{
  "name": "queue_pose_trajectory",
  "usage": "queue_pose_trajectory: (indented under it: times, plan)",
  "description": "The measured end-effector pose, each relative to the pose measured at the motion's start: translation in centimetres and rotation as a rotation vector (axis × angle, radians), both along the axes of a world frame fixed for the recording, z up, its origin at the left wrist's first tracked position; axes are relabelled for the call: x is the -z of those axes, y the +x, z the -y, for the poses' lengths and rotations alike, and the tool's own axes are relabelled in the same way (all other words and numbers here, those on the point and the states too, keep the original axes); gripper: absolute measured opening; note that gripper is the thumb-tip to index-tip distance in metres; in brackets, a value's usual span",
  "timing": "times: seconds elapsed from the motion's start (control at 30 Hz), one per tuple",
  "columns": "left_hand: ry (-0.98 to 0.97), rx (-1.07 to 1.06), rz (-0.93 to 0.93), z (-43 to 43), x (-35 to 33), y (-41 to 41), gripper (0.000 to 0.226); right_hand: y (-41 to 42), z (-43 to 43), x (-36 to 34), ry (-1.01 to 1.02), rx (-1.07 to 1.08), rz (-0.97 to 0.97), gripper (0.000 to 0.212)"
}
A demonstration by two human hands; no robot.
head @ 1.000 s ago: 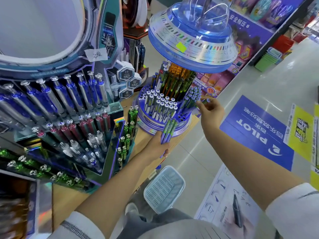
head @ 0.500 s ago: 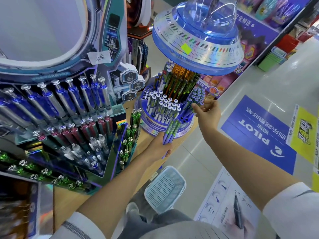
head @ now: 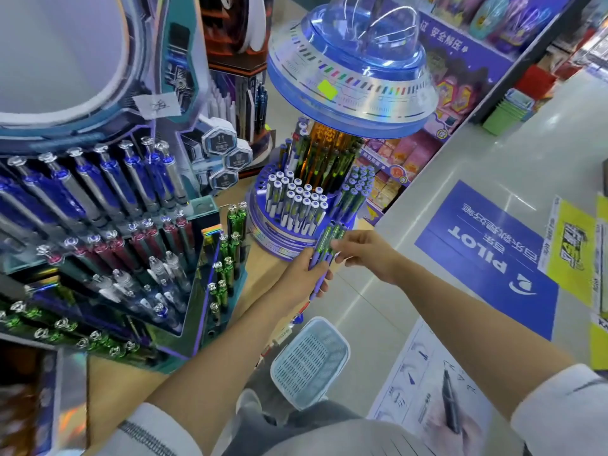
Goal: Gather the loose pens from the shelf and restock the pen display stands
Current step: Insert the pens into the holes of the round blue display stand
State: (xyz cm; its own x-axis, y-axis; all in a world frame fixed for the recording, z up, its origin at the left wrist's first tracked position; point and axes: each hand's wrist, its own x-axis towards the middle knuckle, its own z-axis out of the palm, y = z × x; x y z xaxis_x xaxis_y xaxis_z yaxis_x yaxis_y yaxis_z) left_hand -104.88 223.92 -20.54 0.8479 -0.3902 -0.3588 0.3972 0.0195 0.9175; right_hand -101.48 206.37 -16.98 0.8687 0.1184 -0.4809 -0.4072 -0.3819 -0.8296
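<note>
Item: pen bundle, purple-green barrels.
Location: in left hand, fingers curled round lower barrels, tops fanned upward.
Right hand: half second ago up at round display stand; now drawn back, fingertips pinching top of one pen in bundle.
Reading: last pen likely seated, next being picked off.
Stand just beyond both hands; matching pens slotted above right hand.
Several pens left in bundle; restocking part done.
Basket on floor below left hand.

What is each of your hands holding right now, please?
Left hand: closed round a bundle of pens.
Right hand: pinching the top of that bundle.
</note>
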Motion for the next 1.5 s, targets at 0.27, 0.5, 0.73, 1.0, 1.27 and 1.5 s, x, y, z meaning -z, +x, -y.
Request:
queue_pose_trajectory:
  times: [0.27, 0.5, 0.73, 1.0, 1.27, 1.5]
  plan:
    - [-0.013, -0.074, -0.039, 0.6, 0.1, 0.0, 0.009, 1.1, 2.8, -1.2, -0.010, 0.453, 0.400, 0.009]
    - [-0.006, -0.085, -0.028, 0.9, -0.1, 0.3, 0.013, 2.2, 1.6, -1.2, -0.255, 0.567, 0.555, 0.014]
    - [0.034, -0.069, 0.003, 0.3, -0.1, 0.6, 0.006, 3.1, 0.6, -0.8, -0.389, 0.547, 0.571, 0.021]
    - [0.024, -0.062, -0.006, 0.1, -0.2, 0.8, 0.008, 2.9, 0.3, -0.5, -0.295, 0.568, 0.517, 0.032]
    - [0.033, -0.044, -0.018, 0.5, -0.3, 0.9, 0.017, 1.7, 0.3, -0.1, -0.119, 0.330, 0.240, 0.027]
    - [0.049, -0.066, 0.035, 1.4, -0.8, 1.0, 0.020, 0.7, 0.7, -0.3, 0.032, 0.103, 0.153, 0.014]
